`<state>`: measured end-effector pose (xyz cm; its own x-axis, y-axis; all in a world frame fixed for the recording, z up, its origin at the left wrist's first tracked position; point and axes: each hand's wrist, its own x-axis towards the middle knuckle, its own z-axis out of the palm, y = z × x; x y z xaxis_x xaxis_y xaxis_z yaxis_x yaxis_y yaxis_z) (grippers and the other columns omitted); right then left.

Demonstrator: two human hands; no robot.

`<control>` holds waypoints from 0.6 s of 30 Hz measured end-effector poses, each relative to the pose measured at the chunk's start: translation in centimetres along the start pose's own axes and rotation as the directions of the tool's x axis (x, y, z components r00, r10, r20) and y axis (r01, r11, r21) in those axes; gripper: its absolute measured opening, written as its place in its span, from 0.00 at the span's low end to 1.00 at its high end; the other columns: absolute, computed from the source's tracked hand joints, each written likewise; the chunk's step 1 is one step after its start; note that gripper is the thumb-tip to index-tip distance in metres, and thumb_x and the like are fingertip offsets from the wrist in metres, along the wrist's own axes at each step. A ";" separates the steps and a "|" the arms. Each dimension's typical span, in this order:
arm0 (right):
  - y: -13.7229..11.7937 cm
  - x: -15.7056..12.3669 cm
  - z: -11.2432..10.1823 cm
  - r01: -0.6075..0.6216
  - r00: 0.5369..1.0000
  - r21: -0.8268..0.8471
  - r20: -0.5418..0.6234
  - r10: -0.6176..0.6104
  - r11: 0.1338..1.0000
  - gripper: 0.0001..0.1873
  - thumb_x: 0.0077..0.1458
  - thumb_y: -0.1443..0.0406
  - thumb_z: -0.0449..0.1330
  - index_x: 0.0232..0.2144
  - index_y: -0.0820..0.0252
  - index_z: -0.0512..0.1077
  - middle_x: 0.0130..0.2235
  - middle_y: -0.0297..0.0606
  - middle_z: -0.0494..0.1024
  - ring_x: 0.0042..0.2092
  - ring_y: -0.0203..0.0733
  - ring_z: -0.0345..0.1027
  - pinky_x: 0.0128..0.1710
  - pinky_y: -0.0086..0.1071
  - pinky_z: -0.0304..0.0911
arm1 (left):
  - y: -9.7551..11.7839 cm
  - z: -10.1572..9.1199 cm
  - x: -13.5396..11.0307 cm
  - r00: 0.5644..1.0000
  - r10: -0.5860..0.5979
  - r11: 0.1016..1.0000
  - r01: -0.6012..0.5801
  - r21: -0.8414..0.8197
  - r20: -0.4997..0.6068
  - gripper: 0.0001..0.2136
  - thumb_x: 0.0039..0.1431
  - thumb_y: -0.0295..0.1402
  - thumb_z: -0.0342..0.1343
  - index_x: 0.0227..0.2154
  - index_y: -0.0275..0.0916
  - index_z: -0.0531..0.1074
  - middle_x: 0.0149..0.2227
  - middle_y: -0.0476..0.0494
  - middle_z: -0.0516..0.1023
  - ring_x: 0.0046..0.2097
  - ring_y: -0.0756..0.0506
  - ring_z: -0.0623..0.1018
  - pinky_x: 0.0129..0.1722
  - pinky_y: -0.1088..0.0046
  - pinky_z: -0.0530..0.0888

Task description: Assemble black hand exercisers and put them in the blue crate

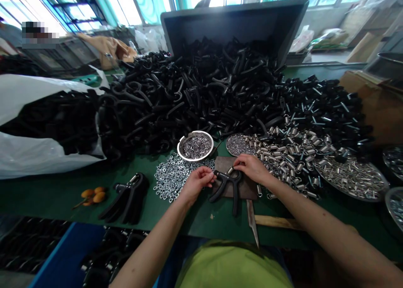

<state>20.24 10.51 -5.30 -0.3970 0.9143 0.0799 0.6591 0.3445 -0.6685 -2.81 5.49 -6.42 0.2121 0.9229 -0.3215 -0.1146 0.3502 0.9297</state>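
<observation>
A black hand grip strengthener (231,185) lies with its two handles toward me on a brown metal plate (250,191). A small coil spring (230,170) sits at its top. My left hand (199,184) pinches the left end of the strengthener, where the exact part between the fingertips is hard to see. With thumb and forefinger closed, my right hand (250,167) holds the upper end of the spring. Just below the plate lies a hammer with a pointed steel head (252,224) and a wooden handle (278,222), which passes under my right forearm.
Loose nuts (170,176) and a bowl of small pins (197,132) lie left of the plate. Springs (291,153) and a dish of rivets (355,179) spread right. Black handles (201,90) heap behind. Assembled strengtheners (127,200) and orange fruits (94,195) lie left.
</observation>
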 end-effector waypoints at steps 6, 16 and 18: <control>-0.4 0.9 -0.3 -0.062 0.996 -0.017 0.058 0.063 0.998 0.03 0.46 0.69 0.61 0.25 0.59 0.75 0.29 0.34 0.76 0.33 0.38 0.68 0.35 0.30 0.58 | 0.3 0.5 -0.5 0.995 0.092 0.988 -0.094 0.124 0.022 0.11 0.50 0.39 0.59 0.30 0.36 0.68 0.28 0.48 0.73 0.29 0.51 0.70 0.27 0.78 0.66; 1.6 2.8 0.0 -0.155 0.964 0.144 0.240 0.118 0.977 0.02 0.39 0.69 0.62 0.22 0.61 0.75 0.23 0.30 0.76 0.28 0.35 0.68 0.28 0.26 0.57 | 0.9 3.3 1.3 0.895 0.371 0.567 -0.429 0.703 0.246 0.02 0.52 0.31 0.58 0.29 0.40 0.73 0.36 0.46 0.74 0.42 0.44 0.70 0.47 0.67 0.63; 1.8 2.7 0.1 -0.168 0.964 0.172 0.237 0.125 0.971 0.03 0.39 0.68 0.62 0.23 0.61 0.75 0.24 0.30 0.76 0.29 0.36 0.68 0.29 0.27 0.58 | 0.7 3.6 1.5 0.894 0.353 0.529 -0.433 0.729 0.275 0.01 0.52 0.31 0.58 0.28 0.40 0.73 0.36 0.46 0.74 0.42 0.44 0.70 0.46 0.68 0.63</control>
<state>20.29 13.52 -6.34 -0.4517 0.8735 -0.1815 0.5967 0.1445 -0.7894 0.94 6.58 -5.62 0.4161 0.9048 0.0902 0.5553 -0.3314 0.7627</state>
